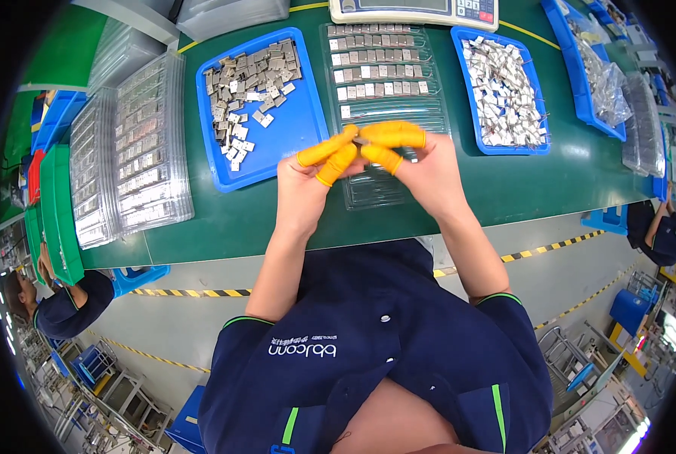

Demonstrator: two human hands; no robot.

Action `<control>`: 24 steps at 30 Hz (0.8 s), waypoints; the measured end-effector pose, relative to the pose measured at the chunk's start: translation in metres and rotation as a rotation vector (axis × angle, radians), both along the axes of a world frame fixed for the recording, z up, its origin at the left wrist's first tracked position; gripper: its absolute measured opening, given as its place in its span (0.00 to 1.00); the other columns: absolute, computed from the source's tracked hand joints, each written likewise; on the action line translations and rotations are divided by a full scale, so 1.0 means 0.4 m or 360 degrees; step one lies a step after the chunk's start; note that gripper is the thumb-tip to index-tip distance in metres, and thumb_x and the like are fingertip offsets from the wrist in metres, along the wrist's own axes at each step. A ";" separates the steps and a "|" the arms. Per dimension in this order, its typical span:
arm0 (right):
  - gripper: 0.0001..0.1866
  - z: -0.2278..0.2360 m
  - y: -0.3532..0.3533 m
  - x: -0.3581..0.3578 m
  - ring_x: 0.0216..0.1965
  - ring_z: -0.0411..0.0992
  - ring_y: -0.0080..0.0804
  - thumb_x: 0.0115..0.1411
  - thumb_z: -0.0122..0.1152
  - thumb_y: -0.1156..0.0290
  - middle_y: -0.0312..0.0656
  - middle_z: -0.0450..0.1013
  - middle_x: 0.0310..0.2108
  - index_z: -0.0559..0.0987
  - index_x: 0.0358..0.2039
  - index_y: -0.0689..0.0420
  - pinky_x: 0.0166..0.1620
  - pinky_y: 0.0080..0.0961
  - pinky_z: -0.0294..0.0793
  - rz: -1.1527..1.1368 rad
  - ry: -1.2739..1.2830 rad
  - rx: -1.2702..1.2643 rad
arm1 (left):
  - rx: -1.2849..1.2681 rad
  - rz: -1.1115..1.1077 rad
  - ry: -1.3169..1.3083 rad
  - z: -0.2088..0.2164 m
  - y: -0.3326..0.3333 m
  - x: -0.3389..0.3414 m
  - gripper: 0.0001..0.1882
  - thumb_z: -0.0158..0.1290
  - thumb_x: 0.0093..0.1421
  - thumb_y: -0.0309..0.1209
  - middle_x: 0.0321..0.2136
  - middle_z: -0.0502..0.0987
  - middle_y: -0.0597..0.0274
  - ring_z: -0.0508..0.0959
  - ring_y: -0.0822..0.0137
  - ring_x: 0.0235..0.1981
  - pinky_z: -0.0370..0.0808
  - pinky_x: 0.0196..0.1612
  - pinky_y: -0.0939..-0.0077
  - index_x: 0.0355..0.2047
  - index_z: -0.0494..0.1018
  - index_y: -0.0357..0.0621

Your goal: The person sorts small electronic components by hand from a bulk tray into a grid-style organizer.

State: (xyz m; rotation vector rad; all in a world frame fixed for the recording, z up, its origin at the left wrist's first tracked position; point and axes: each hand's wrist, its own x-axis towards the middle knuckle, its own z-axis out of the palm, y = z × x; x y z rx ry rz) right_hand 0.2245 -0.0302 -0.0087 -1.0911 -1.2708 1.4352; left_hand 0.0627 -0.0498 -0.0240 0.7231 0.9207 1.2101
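My left hand (308, 175) and my right hand (423, 160) meet over the near part of a clear plastic tray (377, 191). Yellow finger covers sleeve the fingertips of both. Pinched between them is a small grey metal piece (360, 141), mostly covered by the fingers, so its exact kind cannot be made out. Beyond the hands, the clear tray holds rows of small silver and white rectangular pieces (377, 73). A blue tray (281, 155) on the left carries loose flat grey metal pieces (255, 72). On the right, another blue tray (513, 150) contains many small white pieces (504, 91).
A scale (413, 9) stands at the back of the green table (240, 219). Stacked clear trays (153, 144) with silver pieces and green bins (60, 216) occupy the left. Another blue tray (580, 83) with bagged parts lies far right. People (73, 306) sit at both sides.
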 end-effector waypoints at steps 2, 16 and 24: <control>0.07 -0.007 0.045 -0.003 0.35 0.72 0.30 0.45 0.64 0.76 0.38 0.76 0.32 0.80 0.28 0.58 0.45 0.28 0.69 -0.0251 -0.0681 0.0638 | 0.0126 0.0212 0.0135 0.000 0.003 -0.009 0.14 0.50 0.57 0.21 0.41 0.74 0.52 0.75 0.64 0.41 0.73 0.46 0.72 0.44 0.70 0.32; 0.06 -0.065 0.105 -0.008 0.44 0.65 0.33 0.42 0.64 0.71 0.34 0.73 0.36 0.81 0.24 0.51 0.56 0.38 0.57 -0.0172 -0.1611 0.1333 | 0.0512 0.0426 0.1702 -0.003 0.080 -0.174 0.09 0.55 0.52 0.26 0.34 0.77 0.58 0.74 0.65 0.37 0.69 0.43 0.75 0.35 0.77 0.42; 0.14 -0.058 0.094 0.231 0.42 0.67 0.44 0.50 0.59 0.74 0.50 0.69 0.44 0.77 0.40 0.61 0.46 0.34 0.66 -0.1003 -0.2137 0.0689 | 0.0568 0.0260 0.2424 -0.015 0.199 -0.197 0.13 0.61 0.44 0.35 0.28 0.76 0.55 0.72 0.56 0.35 0.66 0.43 0.65 0.30 0.77 0.43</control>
